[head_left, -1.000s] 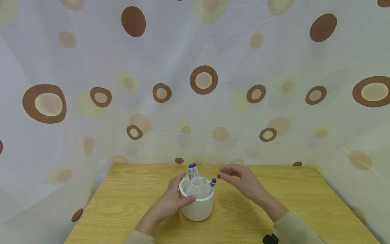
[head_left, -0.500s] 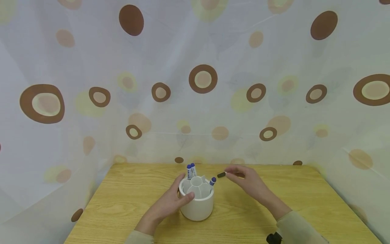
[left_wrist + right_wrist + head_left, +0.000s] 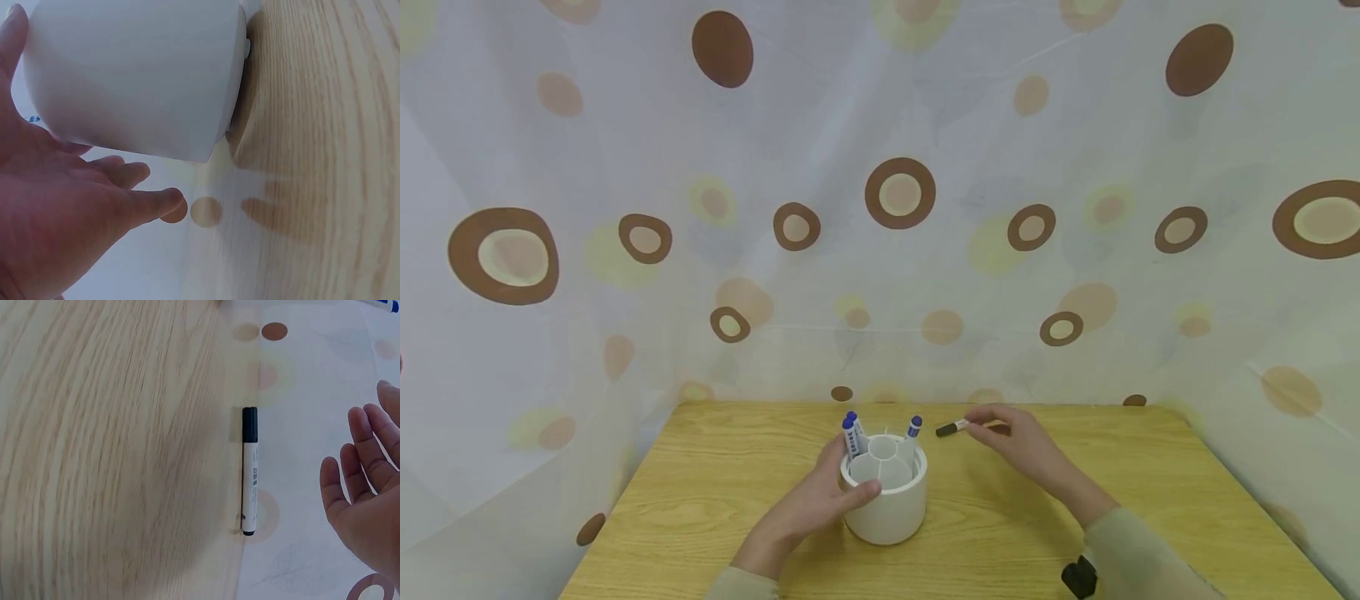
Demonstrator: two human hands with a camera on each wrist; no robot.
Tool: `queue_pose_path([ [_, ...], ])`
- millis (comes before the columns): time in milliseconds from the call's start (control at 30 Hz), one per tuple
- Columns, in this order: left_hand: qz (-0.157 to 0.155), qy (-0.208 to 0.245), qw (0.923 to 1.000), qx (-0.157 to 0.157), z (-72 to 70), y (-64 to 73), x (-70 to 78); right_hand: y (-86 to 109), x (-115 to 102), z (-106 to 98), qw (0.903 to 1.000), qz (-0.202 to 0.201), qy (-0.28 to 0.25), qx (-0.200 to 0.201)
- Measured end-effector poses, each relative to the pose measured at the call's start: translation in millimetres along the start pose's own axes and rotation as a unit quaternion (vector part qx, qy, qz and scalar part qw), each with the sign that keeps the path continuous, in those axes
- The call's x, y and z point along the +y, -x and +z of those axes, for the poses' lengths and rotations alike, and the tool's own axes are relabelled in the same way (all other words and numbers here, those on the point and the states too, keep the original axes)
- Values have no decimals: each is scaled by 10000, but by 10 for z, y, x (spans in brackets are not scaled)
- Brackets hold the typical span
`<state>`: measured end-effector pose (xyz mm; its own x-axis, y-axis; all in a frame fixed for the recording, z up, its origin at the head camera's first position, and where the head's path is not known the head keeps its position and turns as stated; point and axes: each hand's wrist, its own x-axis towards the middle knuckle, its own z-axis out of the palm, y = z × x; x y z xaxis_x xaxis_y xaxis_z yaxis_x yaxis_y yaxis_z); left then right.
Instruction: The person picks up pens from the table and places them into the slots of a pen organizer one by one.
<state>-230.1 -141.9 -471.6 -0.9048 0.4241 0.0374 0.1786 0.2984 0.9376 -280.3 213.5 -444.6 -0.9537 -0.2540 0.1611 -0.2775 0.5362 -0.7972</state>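
Observation:
A round white pen holder (image 3: 887,510) with several compartments stands on the wooden table. My left hand (image 3: 816,500) holds it from the left, thumb over the front rim and fingers around the far side. In the left wrist view, this hand (image 3: 75,194) lies along the white wall. Two blue-capped markers (image 3: 852,435) stand at the holder's left, and another blue-capped marker (image 3: 913,428) rises at its back right. Behind and right of the holder, a black-capped marker (image 3: 250,472) lies on the table. My right hand (image 3: 1015,437) hovers beside it, fingers loosely bent and apart from it.
The wooden table (image 3: 715,475) ends at a pale curtain (image 3: 970,283) with brown and yellow dots, which also hangs along both sides. A small black object (image 3: 1079,577) sits at the right sleeve (image 3: 1142,554).
The holder's inside has turned, bringing the pair of blue-capped markers to the left and the single one toward the back. My right hand has drawn rightward, uncovering more of the black-capped marker.

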Motion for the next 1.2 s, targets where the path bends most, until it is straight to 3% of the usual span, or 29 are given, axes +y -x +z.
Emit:
queue_pose_path([
  [267,-192,457,9986,-158,18,4,15,-121,168,-56,9991,-238,343,20],
  [467,-347,402,9986,-65,22,15,35,-193,281,-85,9990,-259,373,24],
  [1000,-282,486,9983,-140,17,-7,6,-370,506,-176,9949,-54,947,-330],
  [1200,-284,435,9985,-162,11,-14,-1,-418,639,-152,9965,99,708,-438],
])
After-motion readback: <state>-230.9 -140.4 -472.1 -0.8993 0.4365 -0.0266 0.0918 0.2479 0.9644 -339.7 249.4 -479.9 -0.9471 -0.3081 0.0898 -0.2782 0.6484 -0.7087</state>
